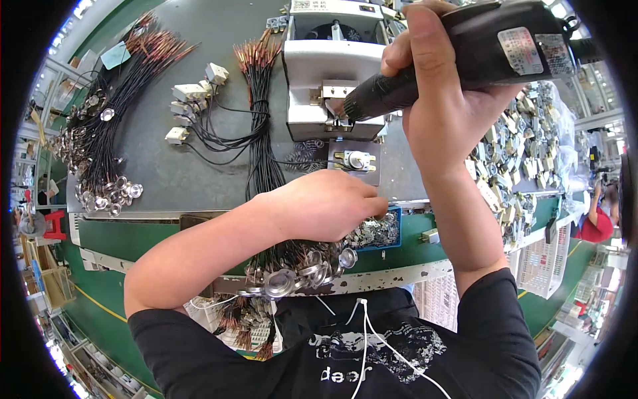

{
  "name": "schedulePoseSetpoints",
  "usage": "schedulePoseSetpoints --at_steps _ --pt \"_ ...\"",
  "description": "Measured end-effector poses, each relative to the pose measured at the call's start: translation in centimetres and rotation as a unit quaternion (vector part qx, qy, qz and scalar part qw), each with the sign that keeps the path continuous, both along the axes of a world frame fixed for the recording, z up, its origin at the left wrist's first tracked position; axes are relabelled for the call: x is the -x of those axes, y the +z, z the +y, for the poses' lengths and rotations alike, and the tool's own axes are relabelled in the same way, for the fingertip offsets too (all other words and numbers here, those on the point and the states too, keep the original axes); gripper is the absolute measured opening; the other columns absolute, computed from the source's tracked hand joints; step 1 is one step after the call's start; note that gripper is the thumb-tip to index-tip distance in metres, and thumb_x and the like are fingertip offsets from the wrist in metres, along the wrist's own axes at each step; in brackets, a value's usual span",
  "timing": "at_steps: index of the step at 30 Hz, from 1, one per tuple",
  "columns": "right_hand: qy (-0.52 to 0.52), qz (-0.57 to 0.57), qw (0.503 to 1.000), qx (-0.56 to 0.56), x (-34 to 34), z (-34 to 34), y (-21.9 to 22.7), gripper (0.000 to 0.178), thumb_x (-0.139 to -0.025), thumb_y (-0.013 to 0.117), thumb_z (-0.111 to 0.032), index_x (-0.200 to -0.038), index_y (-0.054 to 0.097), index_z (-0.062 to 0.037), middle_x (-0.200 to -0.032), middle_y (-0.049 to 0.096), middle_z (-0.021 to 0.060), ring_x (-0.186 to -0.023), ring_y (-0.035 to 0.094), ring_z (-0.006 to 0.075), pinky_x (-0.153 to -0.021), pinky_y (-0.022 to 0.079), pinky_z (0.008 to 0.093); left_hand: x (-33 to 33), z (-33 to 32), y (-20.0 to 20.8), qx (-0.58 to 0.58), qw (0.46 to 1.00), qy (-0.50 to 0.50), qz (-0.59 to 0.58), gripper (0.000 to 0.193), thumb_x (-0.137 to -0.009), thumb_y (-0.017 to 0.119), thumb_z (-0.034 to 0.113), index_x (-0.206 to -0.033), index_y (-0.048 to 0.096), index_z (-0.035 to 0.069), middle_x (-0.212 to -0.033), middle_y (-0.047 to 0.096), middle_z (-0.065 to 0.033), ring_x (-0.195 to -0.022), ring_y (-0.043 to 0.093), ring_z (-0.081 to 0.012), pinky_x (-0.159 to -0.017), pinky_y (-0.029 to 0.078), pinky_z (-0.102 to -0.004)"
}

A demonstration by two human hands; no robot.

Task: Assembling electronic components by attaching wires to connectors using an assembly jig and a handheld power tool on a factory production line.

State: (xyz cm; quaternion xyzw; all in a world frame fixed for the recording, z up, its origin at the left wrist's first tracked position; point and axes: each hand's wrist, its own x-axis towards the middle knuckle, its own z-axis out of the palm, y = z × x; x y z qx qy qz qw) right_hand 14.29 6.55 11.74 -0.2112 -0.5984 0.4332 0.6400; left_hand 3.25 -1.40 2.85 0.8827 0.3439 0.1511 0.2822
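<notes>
My right hand grips a black electric screwdriver. Its tip slants down to the left, into the front opening of a white screw feeder. My left hand is closed, with curled fingers over the blue tray of small metal pieces; whatever they pinch is hidden. Just beyond that hand, a white connector with a round knob lies on a small metal plate. A black wire runs to it from the tied wire bundle on its left.
Several wired white connectors lie left of the bundle. Farther left is another bundle with round metal caps. Loose connectors are heaped at the right. Metal cups hang over the table's front edge. A person in red is at far right.
</notes>
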Motion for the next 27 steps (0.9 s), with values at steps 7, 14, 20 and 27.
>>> schedulePoseSetpoints --at_steps 7,14,20,27 --pt "0.048 0.035 0.986 -0.155 0.6 3.7 -2.2 0.013 -0.097 0.07 -0.003 -0.106 0.064 0.0042 -0.085 0.068 0.0109 -0.063 0.065 0.0148 -0.058 0.053 0.029 0.8 -0.3 0.2 -0.031 0.999 0.015 -0.029 0.016 -0.087 0.065 0.011 -0.102 0.067 0.006 -0.094 0.064 -0.0101 -0.091 0.066 -0.033 -0.081 0.054 -0.0461" --pt "0.083 0.029 0.981 -0.17 1.5 3.0 -1.9 0.016 -0.092 0.073 0.005 -0.103 0.063 0.0053 -0.091 0.072 0.0121 -0.062 0.066 0.0149 -0.054 0.054 0.0265 1.3 -0.8 0.2 -0.049 0.998 0.04 -0.024 0.016 -0.084 0.067 0.009 -0.099 0.068 0.006 -0.095 0.064 -0.0094 -0.092 0.066 -0.0315 -0.082 0.054 -0.0443" --pt "0.086 0.015 0.986 -0.145 2.7 5.2 -1.7 0.017 -0.089 0.075 0.007 -0.102 0.064 0.0059 -0.093 0.073 0.0122 -0.063 0.067 0.0144 -0.055 0.055 0.0267 1.8 -0.7 0.9 -0.076 0.995 0.061 -0.017 0.017 -0.081 0.068 0.008 -0.099 0.068 0.007 -0.095 0.065 -0.008 -0.092 0.066 -0.0296 -0.083 0.052 -0.0422" --pt "0.099 -0.033 0.994 -0.029 1.6 1.5 -0.7 0.021 -0.086 0.074 0.008 -0.103 0.064 0.0021 -0.086 0.07 0.006 -0.074 0.068 0.0119 -0.063 0.054 0.0249 2.6 -1.1 1.2 -0.077 0.988 0.127 -0.051 0.016 -0.083 0.068 0.007 -0.098 0.066 0.01 -0.094 0.065 -0.0077 -0.09 0.066 -0.0294 -0.082 0.051 -0.0417"
